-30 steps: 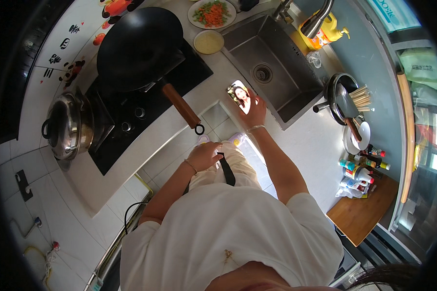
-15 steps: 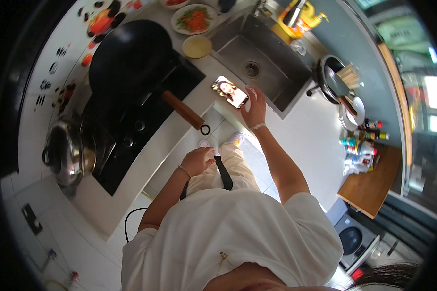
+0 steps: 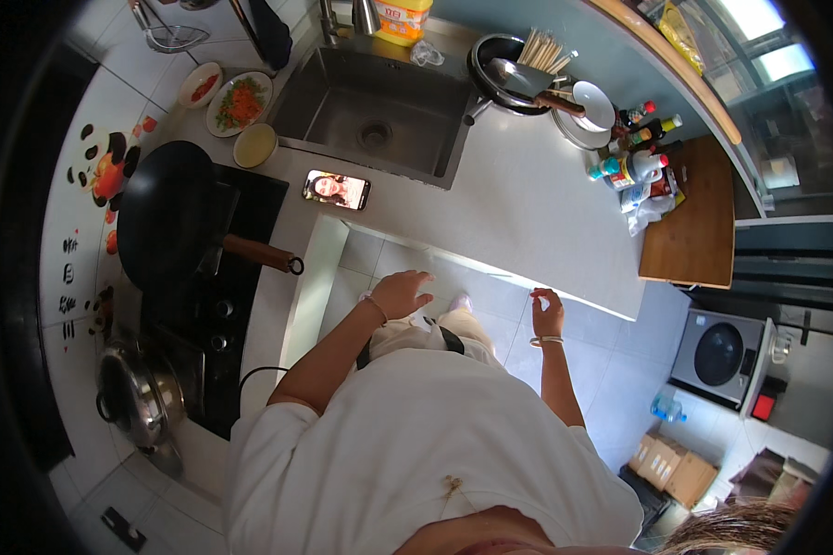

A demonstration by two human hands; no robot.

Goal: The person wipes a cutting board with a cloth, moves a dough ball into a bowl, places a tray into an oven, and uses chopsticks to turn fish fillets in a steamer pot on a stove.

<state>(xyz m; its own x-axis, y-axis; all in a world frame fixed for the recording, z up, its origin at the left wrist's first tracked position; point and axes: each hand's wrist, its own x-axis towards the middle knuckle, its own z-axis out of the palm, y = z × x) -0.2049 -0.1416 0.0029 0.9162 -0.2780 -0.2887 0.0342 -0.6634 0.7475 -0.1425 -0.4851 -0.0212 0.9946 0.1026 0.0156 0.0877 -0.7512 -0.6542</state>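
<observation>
My left hand (image 3: 400,294) hovers in front of my waist, palm inward, with its fingers stretched out and nothing in it. Off to the right, my right hand (image 3: 547,314) hangs above the floor beside the counter edge; its fingers are loosely bent, thumb apart, and no object shows in it. A phone (image 3: 337,190) with a lit screen lies flat on the counter, between the sink and the front edge. The black wok (image 3: 165,217) sits on the stove at the left, its wooden handle (image 3: 254,250) pointing toward me. Neither hand touches anything.
Behind the phone is the steel sink (image 3: 375,102). A plate of chopped vegetables (image 3: 239,104) and a yellowish bowl (image 3: 255,146) stand to its left. A lidded steel pot (image 3: 134,393) occupies the near stove. At right are a pan (image 3: 498,69), bottles (image 3: 640,166) and a wooden board (image 3: 694,217).
My right hand has left the phone and drawn back to the right. My left hand has stretched its fingers. The view has turned to the right.
</observation>
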